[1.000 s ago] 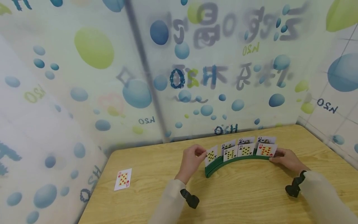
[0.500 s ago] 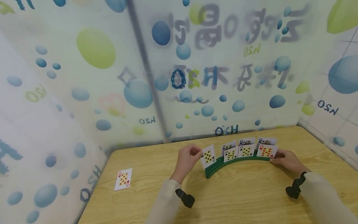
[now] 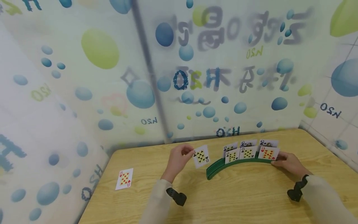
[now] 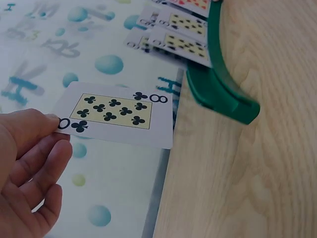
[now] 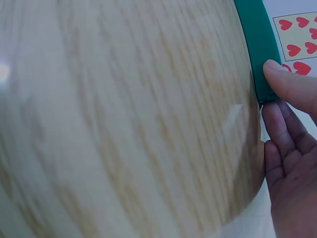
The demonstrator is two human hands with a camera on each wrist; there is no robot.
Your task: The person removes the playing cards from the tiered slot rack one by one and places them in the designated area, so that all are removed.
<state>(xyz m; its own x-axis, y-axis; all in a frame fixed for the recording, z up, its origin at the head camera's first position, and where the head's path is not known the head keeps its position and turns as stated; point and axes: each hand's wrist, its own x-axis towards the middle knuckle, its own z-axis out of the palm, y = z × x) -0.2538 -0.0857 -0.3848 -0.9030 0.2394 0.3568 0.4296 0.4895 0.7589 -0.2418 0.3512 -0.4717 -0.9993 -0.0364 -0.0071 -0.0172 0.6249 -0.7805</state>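
Observation:
Between thumb and fingers, my left hand (image 3: 179, 159) pinches the eight of clubs (image 4: 114, 115) by its corner, in the air just left of the green card holder (image 3: 214, 169). My right hand (image 3: 290, 163) grips the holder's right end; its thumb (image 5: 290, 82) presses on the front face. Two rows of playing cards stand in the curved holder. In front are a black-suited card (image 3: 232, 156), an eight of spades (image 3: 247, 153) and a red heart card (image 3: 268, 153). Queens (image 3: 269, 143) show partly in the back row. The holder's left end holds no card.
An eight of hearts (image 3: 124, 179) lies face up on the left part of the wooden table (image 3: 223, 199). A patterned curtain or sheet (image 3: 184, 102) with blue and green spots hangs behind the table's far edge.
My left hand has drawn the eight of clubs out of the holder's left end and moved it left, clear of the holder. My right hand stays on the right end.

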